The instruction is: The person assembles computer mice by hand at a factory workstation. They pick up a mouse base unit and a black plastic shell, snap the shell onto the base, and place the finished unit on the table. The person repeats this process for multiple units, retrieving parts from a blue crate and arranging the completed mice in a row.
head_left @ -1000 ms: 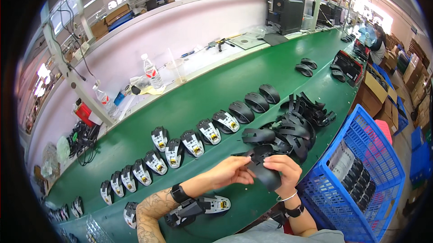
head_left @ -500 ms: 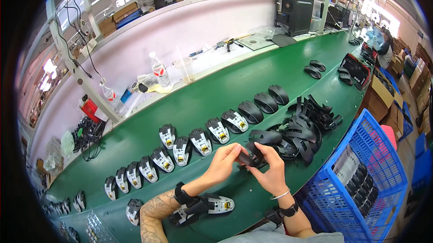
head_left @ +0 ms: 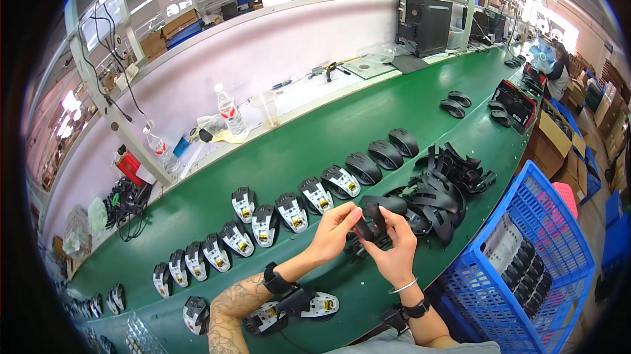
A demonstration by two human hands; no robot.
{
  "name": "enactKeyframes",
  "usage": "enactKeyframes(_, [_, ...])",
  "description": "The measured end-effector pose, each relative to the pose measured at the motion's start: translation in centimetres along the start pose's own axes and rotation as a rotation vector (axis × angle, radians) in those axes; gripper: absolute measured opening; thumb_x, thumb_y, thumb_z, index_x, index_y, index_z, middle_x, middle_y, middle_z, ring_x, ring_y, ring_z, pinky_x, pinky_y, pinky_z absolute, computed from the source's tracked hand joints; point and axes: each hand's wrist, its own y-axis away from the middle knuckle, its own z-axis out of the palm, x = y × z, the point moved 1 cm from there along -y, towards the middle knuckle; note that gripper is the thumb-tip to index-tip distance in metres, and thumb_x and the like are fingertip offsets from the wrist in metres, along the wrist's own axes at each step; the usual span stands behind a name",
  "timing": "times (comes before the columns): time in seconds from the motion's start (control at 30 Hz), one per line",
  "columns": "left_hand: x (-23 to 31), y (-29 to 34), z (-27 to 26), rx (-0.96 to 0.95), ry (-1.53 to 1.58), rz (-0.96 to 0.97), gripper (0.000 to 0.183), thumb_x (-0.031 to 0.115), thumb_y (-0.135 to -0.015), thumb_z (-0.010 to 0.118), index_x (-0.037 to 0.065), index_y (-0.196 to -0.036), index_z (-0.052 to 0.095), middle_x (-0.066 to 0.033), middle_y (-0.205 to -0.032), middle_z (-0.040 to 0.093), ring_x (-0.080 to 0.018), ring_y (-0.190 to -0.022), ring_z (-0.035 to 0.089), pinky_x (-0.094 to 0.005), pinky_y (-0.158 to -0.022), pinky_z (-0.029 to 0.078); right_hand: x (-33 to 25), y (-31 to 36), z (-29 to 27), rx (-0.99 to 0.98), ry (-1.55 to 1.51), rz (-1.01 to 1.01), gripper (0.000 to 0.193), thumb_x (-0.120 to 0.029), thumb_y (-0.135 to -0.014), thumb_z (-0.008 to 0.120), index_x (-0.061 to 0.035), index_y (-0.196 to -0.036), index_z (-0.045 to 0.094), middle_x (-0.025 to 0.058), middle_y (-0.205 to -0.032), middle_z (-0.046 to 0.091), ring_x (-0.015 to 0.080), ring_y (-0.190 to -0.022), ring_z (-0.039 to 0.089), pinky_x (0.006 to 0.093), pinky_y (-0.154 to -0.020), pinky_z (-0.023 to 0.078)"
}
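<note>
Both my hands meet over the green bench, pinching a dark curved plastic mouse cover (head_left: pixel 373 221) between them. Fingers and thumb of my left hand (head_left: pixel 334 230) are closed on its left side. My right hand (head_left: pixel 397 247) grips the right side, thumb below. Just past my right hand lies a heap of loose black mouse covers (head_left: pixel 439 201). Left of my hands stretches a staggered line of uncovered mouse bodies (head_left: pixel 291 212), pale inside with yellow parts. Under my left wrist sit a further uncovered mouse body (head_left: pixel 321 305) and another partly hidden by the wristband.
Several black mice (head_left: pixel 363 168) stand at the line's far end. A blue plastic basket (head_left: pixel 519 268) holding dark parts is at my right. Beyond the bench, a shelf carries water bottles (head_left: pixel 229 112) and a black computer case (head_left: pixel 424 24). Another person (head_left: pixel 559 71) sits far right.
The dark cover has been turned more upright between my fingers. Both hands stay in nearly the same place, and the view has shifted slightly.
</note>
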Motion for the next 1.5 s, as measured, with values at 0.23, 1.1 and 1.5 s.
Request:
enactKeyframes(0.23, [-2.0,-6.0,-3.0,-0.118,-0.383,-0.004,0.039,0.036,-0.094,0.050,0.000,-0.100,0.064,-0.0087,-0.096,0.065,-0.0171,-0.094,0.058,-0.0343,-0.086,0.045,0.2,0.1,-1.4,0.083,-0.026,0.094,0.056,0.000,-0.068,0.076,-0.0032,-0.121,0.057,0.0172,-0.115,0.059,0.0268,-0.099,0.063,0.0348,-0.086,0.051])
enactKeyframes(1.1, [-0.4,0.9,-2.5,0.303,0.444,-0.385,0.034,0.033,-0.094,0.052,0.009,-0.117,0.053,-0.0038,-0.111,0.061,-0.0168,-0.100,0.060,-0.0341,-0.087,0.048,-2.3,0.4,0.3,-0.045,0.298,-0.125,0.061,-0.017,-0.057,0.088,0.0029,-0.109,0.063,0.0121,-0.114,0.060,0.0206,-0.097,0.063,0.0284,-0.077,0.054])
enactKeyframes(1.5, [0.0,4.4,0.2,0.288,0.169,-0.155,0.062,0.001,-0.075,0.074,0.005,-0.121,0.033,-0.0118,-0.108,0.055,-0.0181,-0.099,0.059,-0.0308,-0.080,0.052,-1.1,1.4,2.1,-0.177,0.390,-0.145,0.059,-0.013,-0.061,0.083,-0.0033,-0.116,0.063,0.0149,-0.123,0.054,0.0332,-0.118,0.049,0.0413,-0.096,0.042])
